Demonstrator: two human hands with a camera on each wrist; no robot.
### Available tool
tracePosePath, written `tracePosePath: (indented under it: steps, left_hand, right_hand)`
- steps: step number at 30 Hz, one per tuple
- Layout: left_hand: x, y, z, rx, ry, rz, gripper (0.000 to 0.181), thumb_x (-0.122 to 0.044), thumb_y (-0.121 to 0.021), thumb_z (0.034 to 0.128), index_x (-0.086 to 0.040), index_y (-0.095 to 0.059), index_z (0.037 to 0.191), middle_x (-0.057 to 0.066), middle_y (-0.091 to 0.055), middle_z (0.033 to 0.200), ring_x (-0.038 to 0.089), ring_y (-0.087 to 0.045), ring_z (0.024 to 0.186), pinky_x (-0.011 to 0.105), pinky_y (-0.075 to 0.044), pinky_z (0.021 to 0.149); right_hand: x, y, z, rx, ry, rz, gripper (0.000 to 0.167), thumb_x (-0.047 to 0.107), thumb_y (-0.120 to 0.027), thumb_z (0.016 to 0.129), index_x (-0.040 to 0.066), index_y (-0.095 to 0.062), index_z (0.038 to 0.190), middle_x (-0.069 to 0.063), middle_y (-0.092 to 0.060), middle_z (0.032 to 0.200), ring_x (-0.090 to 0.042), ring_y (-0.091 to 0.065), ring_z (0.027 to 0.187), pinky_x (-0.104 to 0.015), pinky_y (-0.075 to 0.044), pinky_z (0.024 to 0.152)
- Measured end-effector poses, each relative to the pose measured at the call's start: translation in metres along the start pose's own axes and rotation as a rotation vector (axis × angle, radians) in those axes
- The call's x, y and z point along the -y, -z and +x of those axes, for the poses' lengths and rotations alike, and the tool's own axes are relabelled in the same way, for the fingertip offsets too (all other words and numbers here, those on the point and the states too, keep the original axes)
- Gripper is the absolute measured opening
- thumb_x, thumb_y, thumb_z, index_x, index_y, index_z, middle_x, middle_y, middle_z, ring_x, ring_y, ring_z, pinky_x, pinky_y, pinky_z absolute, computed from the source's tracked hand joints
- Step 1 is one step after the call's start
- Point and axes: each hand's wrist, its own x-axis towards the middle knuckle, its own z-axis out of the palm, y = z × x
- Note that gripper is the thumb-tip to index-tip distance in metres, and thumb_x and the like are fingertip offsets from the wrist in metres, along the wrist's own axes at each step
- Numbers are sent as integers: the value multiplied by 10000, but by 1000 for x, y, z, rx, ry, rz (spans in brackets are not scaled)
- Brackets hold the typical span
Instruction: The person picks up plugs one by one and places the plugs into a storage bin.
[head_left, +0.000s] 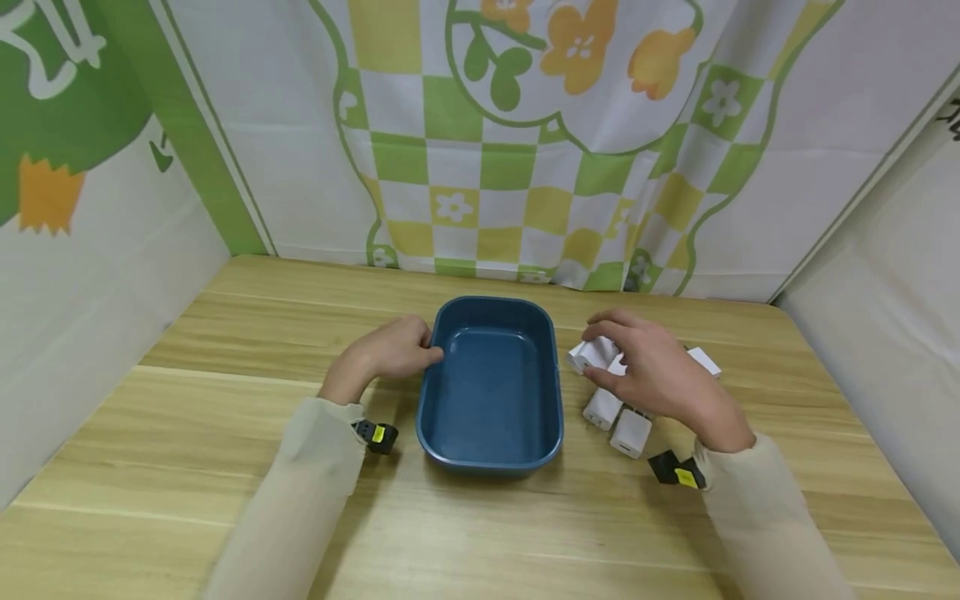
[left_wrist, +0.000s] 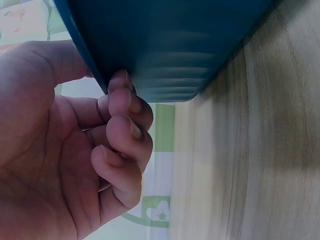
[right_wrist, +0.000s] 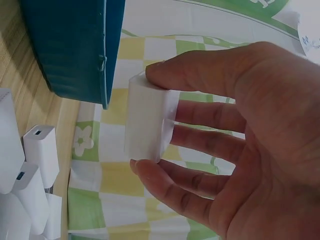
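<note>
On my feed the biggest thing is a checkered curtain [head_left: 465, 175] across the back, then the wooden tabletop [head_left: 247, 475] in front of it. Deep blue bin [head_left: 487, 392] sits mid-tabletop. Now my two hands: the left hand [head_left: 390, 348] is clamped on the bin's left rim, thumb over the inside, fingers curled against the outer wall. The right hand [head_left: 663, 371], just right of the bin, is pinching a white charger [right_wrist: 145, 120], thumb on one end and fingertips at the other, so it's only spread as wide as that block. Other white chargers [head_left: 632, 433] are bunched under and around that hand.
</note>
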Motion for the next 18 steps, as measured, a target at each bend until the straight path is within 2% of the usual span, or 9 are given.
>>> tracePosePath:
  steps: [6, 11, 18]
  left_hand:
    - [1, 0, -1, 1, 12, 2, 507, -174, -564, 998, -174, -368, 530, -57, -315, 496, 89, -273, 435, 247, -259, 468]
    - [2, -1, 0, -2, 13, 1, 510, -177, -565, 997, -175, -367, 527, -59, -313, 493, 88, -268, 435, 246, -256, 469]
    - [1, -1, 1, -11, -4, 8, 508, -179, -564, 991, -180, -364, 524, -65, -308, 490, 83, -261, 435, 243, -254, 469]
  right_hand:
    - [3, 0, 2, -16, 44, -21, 321, 176, -755, 919, 80, -672, 1214, -93, -656, 1261, -284, -660, 1024, -476, -523, 852]
    - [9, 0, 6, 1, 77, -23, 280, 179, -728, 941, 89, -700, 1205, -91, -642, 1260, -279, -651, 1044, -478, -526, 862]
    - [16, 1, 12, 39, 93, 1, 283, 176, -741, 931, 88, -706, 1197, -73, -637, 1246, -180, -636, 862, -333, -531, 694]
